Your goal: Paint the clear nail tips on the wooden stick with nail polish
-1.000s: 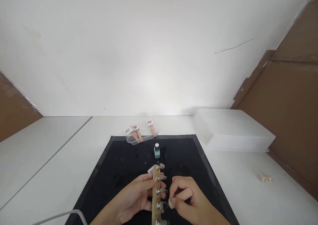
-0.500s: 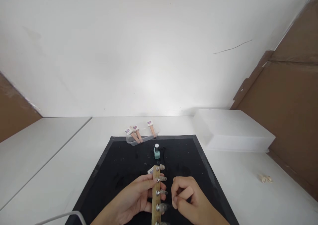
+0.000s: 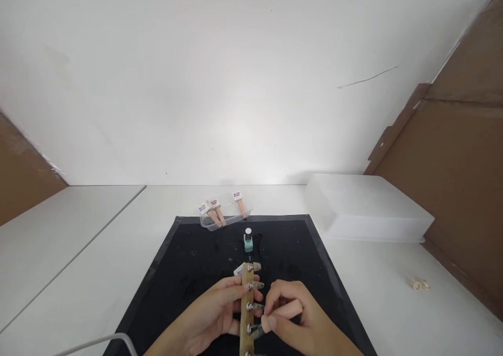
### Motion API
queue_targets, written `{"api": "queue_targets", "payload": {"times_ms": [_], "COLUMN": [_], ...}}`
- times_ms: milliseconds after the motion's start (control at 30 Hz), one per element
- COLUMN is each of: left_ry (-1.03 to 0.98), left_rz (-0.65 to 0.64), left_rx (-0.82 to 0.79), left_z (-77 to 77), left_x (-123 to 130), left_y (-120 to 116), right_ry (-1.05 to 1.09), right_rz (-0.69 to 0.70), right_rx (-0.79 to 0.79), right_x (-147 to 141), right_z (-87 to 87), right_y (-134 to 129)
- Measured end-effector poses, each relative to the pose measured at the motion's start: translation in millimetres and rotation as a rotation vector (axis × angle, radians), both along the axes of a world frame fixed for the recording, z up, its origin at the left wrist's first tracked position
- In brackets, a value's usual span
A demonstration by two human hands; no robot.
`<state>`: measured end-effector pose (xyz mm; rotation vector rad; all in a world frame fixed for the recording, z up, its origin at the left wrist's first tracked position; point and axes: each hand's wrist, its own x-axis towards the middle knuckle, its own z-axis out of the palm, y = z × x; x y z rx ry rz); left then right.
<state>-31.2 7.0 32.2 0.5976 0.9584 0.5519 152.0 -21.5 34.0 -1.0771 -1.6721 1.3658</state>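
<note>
The fingers of the right hand (image 3: 309, 324), drawn together, have been brought in to a clear tip (image 3: 258, 333), so the gap is closed; whether it is pinched cannot be told. The wooden strip (image 3: 245, 322) is still clamped in the left hand (image 3: 222, 306), above the black mat (image 3: 204, 251).
</note>
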Motion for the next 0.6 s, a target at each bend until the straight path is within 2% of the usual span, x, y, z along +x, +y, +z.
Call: {"api": "queue_targets", "payload": {"times_ms": [200, 467, 600], "left_ry": [-0.034, -0.101, -0.128], "left_rz": [0.0, 0.001, -0.003], "left_rx": [-0.015, -0.016, -0.022], "left_z": [-0.4, -3.0, -4.3], "left_x": [0.1, -0.6, -1.2], "left_y": [-0.5, -0.6, -1.0], "right_ry": [-0.023, -0.089, -0.044], "right_rz": [0.009, -0.045, -0.068], "right_rx": [-0.014, 0.042, 0.048], "right_x": [-2.5, -6.6, -4.5], "right_z": [0.9, 1.6, -0.8], "right_y": [3.3, 5.0, 6.6]}}
